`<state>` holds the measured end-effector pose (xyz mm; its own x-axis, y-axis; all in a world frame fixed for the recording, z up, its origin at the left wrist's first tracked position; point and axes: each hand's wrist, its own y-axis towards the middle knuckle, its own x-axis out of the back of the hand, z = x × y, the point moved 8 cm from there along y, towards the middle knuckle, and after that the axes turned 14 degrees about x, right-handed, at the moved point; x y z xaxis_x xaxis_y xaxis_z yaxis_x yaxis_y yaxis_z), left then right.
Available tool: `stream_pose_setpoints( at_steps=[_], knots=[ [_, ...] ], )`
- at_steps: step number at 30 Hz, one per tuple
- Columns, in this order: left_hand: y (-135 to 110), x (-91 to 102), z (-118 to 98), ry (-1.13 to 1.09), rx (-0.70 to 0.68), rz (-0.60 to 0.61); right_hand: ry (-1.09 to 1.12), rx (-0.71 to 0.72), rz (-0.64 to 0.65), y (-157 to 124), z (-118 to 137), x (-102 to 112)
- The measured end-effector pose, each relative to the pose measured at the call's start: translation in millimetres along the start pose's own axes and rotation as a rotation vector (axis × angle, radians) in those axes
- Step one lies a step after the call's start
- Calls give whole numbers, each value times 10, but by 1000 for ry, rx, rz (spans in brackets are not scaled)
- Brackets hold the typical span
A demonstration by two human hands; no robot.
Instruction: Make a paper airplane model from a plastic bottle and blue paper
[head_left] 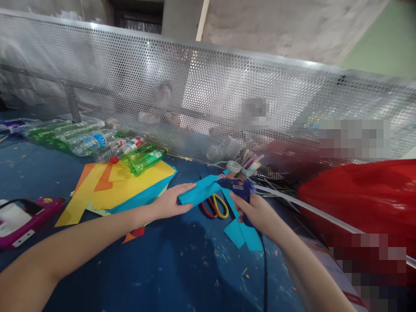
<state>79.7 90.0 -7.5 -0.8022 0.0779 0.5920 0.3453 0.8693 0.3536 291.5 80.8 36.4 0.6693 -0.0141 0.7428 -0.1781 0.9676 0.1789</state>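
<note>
Clearly, bent paper (pixel 200 191) adjoins a plastic glue gun (pixel 238 186).

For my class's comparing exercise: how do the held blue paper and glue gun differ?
The blue paper is bright; the glue gun is dark. The left hand holds the paper, the right hand the gun. The gun bears a label; the paper shows none. Both are held.

The head-worn camera looks forward and down, close over the flat blue bench (pixel 130 273), facing a perforated silver metal screen (pixel 136 65).
</note>
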Motion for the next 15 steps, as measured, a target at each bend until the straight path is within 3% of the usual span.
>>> stream_pose_setpoints(
  at_steps=[7, 15],
  knots=[
    [-8, 1, -8, -2, -3, 13, 119, -10, -49, 7, -48, 53],
    [4, -7, 4, -3, 8, 4, 25, 5, 79, -54, 141, -76]
  ],
)
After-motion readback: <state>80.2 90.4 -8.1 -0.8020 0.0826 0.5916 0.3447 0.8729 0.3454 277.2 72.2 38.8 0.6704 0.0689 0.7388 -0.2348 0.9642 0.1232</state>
